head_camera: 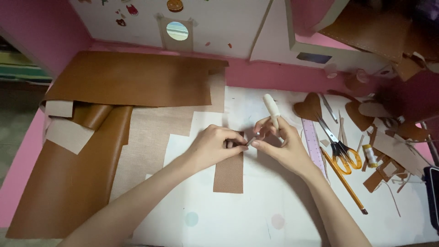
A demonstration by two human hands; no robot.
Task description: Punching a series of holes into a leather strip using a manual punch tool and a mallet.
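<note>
A narrow brown leather strip (229, 171) lies lengthwise on the white work mat (238, 215). My left hand (214, 146) presses down on the strip's far end with curled fingers. My right hand (276, 142) grips a tool with a pale rounded wooden handle (271, 108); its small metal tip sits at the strip's top edge, right beside my left fingertips. The handle sticks up and away from me.
A large tan leather sheet (87, 137), partly rolled, covers the left side. To the right lie a clear ruler (313, 144), orange-handled scissors (340, 148), a pencil (345, 183), a small glue bottle (369, 155), heart-shaped leather cutouts (308, 106) and several scraps.
</note>
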